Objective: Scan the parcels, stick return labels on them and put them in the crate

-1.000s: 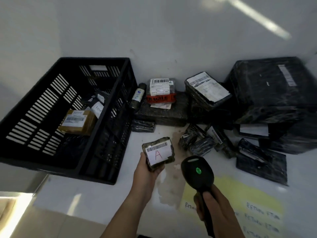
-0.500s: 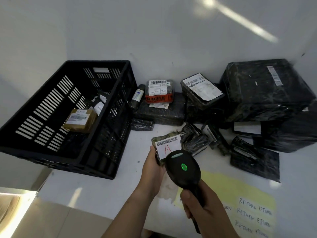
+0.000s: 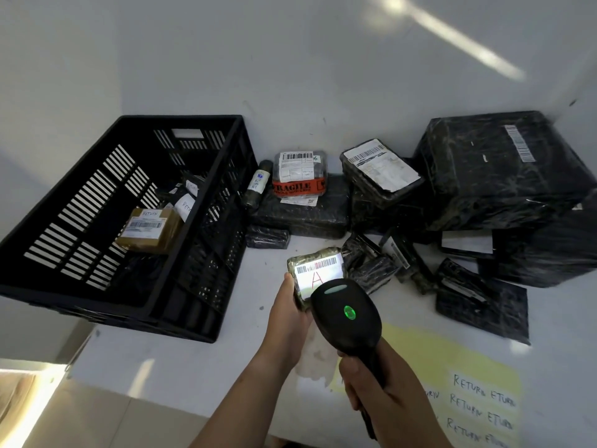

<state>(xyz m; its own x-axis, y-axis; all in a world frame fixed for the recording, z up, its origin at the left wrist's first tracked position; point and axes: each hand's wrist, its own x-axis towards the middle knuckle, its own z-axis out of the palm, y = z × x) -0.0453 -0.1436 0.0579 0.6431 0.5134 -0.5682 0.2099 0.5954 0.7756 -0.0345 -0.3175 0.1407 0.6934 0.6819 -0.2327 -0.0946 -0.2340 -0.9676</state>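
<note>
My left hand (image 3: 289,315) grips a small wrapped parcel (image 3: 315,268) from below; its white label shows a barcode and a red letter A, lit brightly. My right hand (image 3: 374,396) holds a black barcode scanner (image 3: 347,313) by its handle, its head aimed at that label and covering the parcel's lower right corner, a green light glowing on top. At the left stands the black slatted crate (image 3: 80,202), holding a brown parcel (image 3: 148,229) and small dark ones with RETURN labels. A yellow sheet of handwritten RETURN labels (image 3: 471,392) lies at the lower right.
Black-wrapped parcels are piled against the wall: one with a red FRAGILE tape (image 3: 298,176), a flat one with a white label (image 3: 381,173), a big bundle (image 3: 504,169) at right and several small ones (image 3: 371,263) beside the held parcel. The white table edge (image 3: 181,389) runs near me.
The scanner moved up and left over the parcel's label, and the label now glows under its light. My left hand shifted the parcel slightly right and away from me.
</note>
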